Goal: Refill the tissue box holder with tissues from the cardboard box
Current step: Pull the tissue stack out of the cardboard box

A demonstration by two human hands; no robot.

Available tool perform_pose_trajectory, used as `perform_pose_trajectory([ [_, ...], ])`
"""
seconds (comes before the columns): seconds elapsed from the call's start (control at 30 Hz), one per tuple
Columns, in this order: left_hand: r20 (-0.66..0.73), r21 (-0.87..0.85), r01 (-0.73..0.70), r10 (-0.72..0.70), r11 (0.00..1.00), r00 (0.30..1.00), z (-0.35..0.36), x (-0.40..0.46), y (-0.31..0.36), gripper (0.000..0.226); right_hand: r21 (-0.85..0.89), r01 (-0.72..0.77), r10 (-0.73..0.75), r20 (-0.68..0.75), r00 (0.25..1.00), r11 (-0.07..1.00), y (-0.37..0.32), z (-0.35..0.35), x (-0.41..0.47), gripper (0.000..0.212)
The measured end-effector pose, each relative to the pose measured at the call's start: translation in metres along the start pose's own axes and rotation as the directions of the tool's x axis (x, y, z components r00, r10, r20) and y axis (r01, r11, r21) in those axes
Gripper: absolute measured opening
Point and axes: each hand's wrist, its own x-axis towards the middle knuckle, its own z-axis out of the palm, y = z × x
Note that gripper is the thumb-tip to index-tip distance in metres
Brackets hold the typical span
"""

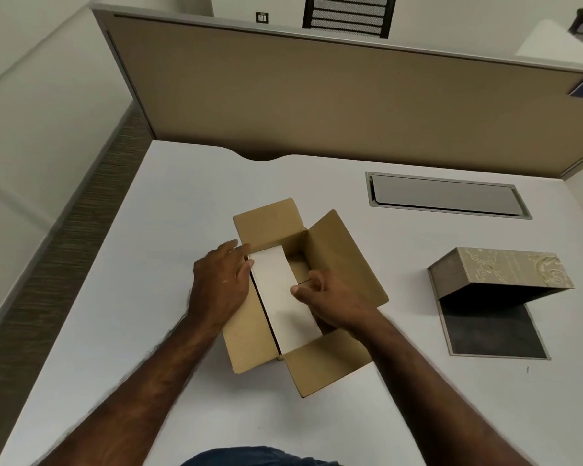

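Observation:
An open brown cardboard box (337,260) stands in the middle of the white desk, all flaps spread outward. A white stack of tissues (276,294) fills its left half. My left hand (221,284) lies against the box's left side, fingertips touching the stack's far left edge. My right hand (330,301) reaches into the box, thumb on top of the stack and fingers curled down along its right side. The tissue box holder (498,274), beige with a floral pattern, lies open to the right with its dark lining showing and nothing inside.
A grey cable hatch (445,195) is set into the desk (148,331) at the back right. A tan partition panel (317,95) runs along the desk's far edge. The desk's left edge drops to a carpeted floor.

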Motion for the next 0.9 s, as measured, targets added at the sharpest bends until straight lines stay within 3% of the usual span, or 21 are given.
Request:
perform_pose_trajectory([
  [0.17,-0.002,-0.017,0.006,-0.006,1.000,1.000,-0.003,0.001,0.005,0.032,-0.011,-0.186,0.186,0.073,0.980,0.983,-0.003,0.014,0.045,0.047],
  [0.33,-0.018,-0.033,0.013,-0.014,0.999,1.000,-0.006,0.002,0.004,0.035,0.018,-0.241,0.238,0.114,0.965,0.970,-0.004,0.028,0.051,0.073],
  [0.57,-0.028,-0.020,0.017,-0.018,1.000,0.999,-0.004,-0.001,0.006,0.033,0.213,-0.302,0.268,0.174,0.948,0.929,-0.008,0.029,0.052,0.066],
  [0.73,-0.038,-0.028,0.015,-0.016,1.000,0.999,-0.003,-0.001,0.003,0.035,0.315,-0.327,0.255,0.247,0.935,0.891,-0.006,0.027,0.053,0.032],
  [0.9,-0.044,-0.041,0.020,-0.022,0.999,0.999,0.000,0.000,0.003,0.033,0.341,-0.320,0.228,0.284,0.931,0.884,-0.001,0.025,0.056,0.035],
])
